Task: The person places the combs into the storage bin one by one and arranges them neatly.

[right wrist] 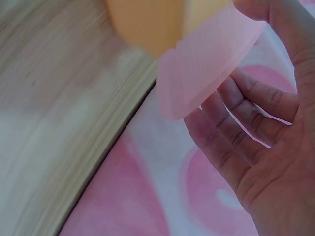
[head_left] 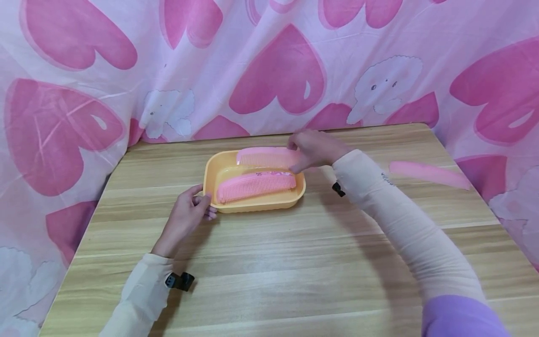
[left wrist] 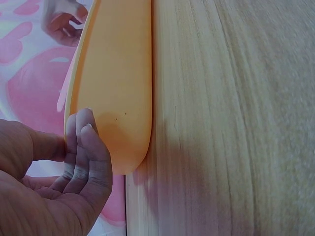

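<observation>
A yellow-orange plastic tray [head_left: 261, 206] stands on the table, with a pink comb [head_left: 258, 186] lying inside it, teeth toward the front. My left hand [head_left: 189, 210] grips the tray's left corner; in the left wrist view the thumb and fingers pinch its rim [left wrist: 73, 88]. Over the tray's back right side, my right hand [head_left: 317, 149] holds a lighter pink comb [head_left: 265, 157] by one end, teeth facing down. The right wrist view shows this comb [right wrist: 206, 73] between the thumb and the fingers, close to the tray.
Another pink comb [head_left: 429, 175] lies on the wooden table [head_left: 269, 281] near its right edge. A pink curtain with hearts [head_left: 278, 75] hangs right behind the table and along its sides. Small black devices [head_left: 180, 281] are worn at the wrists.
</observation>
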`<state>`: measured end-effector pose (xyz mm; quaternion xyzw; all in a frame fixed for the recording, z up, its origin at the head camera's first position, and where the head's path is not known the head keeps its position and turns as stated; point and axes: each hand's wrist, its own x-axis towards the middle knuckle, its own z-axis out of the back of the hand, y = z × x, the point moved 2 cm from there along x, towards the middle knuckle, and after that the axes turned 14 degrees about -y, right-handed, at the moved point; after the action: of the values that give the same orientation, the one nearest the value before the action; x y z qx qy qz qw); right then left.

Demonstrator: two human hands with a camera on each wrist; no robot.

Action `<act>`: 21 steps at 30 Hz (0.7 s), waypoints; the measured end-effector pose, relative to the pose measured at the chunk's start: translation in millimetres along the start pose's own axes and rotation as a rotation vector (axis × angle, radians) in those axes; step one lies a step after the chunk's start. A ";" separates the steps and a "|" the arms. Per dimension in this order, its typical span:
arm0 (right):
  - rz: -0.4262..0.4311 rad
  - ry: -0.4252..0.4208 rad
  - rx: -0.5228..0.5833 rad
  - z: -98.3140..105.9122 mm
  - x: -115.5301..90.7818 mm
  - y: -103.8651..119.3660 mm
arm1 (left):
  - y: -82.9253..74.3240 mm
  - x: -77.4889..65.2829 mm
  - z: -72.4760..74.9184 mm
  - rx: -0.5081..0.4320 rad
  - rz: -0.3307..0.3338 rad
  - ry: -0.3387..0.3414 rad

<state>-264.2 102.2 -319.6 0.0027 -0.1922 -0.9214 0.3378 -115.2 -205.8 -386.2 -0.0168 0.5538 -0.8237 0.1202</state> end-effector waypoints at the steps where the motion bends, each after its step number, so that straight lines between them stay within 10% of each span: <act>1: 0.008 0.008 -0.003 -1.3 1.3 4.1 | 0.1 0.2 0.1 0.002 0.001 -0.001; 21: 0.093 0.115 -0.095 -35.9 12.7 37.3 | 0.5 0.7 -0.4 -0.005 0.019 0.004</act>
<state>-246.0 55.6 -338.0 0.0306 -0.1284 -0.9111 0.3904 -115.9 -205.8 -386.9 -0.0103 0.5562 -0.8212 0.1270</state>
